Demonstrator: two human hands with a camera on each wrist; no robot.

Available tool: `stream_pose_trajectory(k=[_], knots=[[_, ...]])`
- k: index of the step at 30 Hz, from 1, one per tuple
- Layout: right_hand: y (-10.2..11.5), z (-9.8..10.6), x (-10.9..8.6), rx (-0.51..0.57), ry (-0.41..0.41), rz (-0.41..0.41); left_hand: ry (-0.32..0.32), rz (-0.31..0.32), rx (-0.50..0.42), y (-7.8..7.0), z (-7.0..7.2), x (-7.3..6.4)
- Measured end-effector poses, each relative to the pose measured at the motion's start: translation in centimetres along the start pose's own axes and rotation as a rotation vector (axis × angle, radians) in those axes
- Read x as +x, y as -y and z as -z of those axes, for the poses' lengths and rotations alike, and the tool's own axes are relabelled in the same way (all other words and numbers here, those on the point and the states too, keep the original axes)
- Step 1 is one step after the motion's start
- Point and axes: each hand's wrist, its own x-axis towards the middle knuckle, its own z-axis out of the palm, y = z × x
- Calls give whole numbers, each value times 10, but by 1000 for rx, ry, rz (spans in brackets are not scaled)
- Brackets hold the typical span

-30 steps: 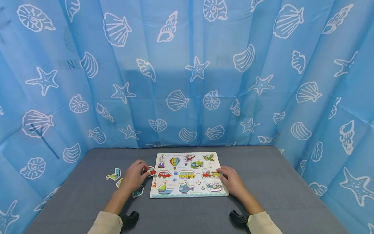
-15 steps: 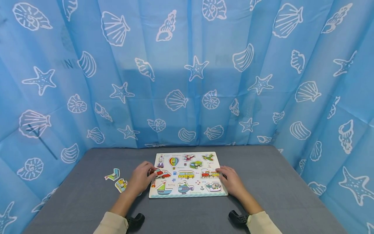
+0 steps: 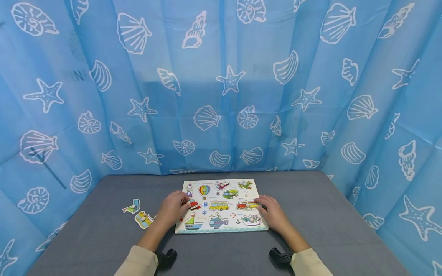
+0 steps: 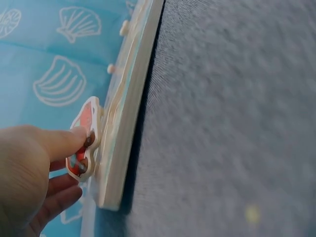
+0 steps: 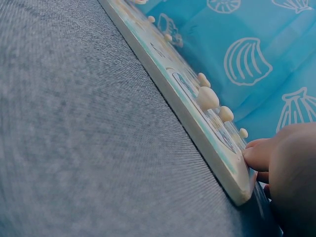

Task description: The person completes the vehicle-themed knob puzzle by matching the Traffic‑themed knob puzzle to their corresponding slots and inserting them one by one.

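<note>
My left hand [image 3: 172, 209] pinches a red car puzzle piece [image 4: 86, 118] by its face, thumb on the near side. The piece hovers tilted close over the left part of the white wooden puzzle board [image 3: 224, 230], above the printed red car. My right hand [image 3: 272, 211] grips the board's right edge, thumb on top. Knobbed pieces sit in the board, among them a train [image 3: 242, 205], a ship [image 3: 251, 219] and a helicopter [image 3: 222, 185]. A sailboat [image 3: 192, 222] and a yellow bus [image 3: 219, 206] picture show on it too.
Left of the board, a green and blue piece [image 3: 132, 206] and a yellow piece [image 3: 143, 219] lie loose on the grey tabletop [image 3: 221, 253]. My left forearm passes beside them. A blue shell-print curtain [image 3: 221, 96] hangs behind the table.
My left hand has carried the red car piece rightward, from the board's left edge to over the printed car. My right hand stays on the board's right edge.
</note>
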Motion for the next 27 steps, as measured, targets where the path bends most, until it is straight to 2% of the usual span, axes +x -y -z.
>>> stream_pose_trajectory(k=[5,15,27], knots=[[0,0,-1,-1,1,-1,8,-6,3,-3,-2,4],[0,0,0,9,2,-5,71,19,55,-8,-5,6],[1,0,-1,3,0,-14,75,-20,76,-7,-4,3]])
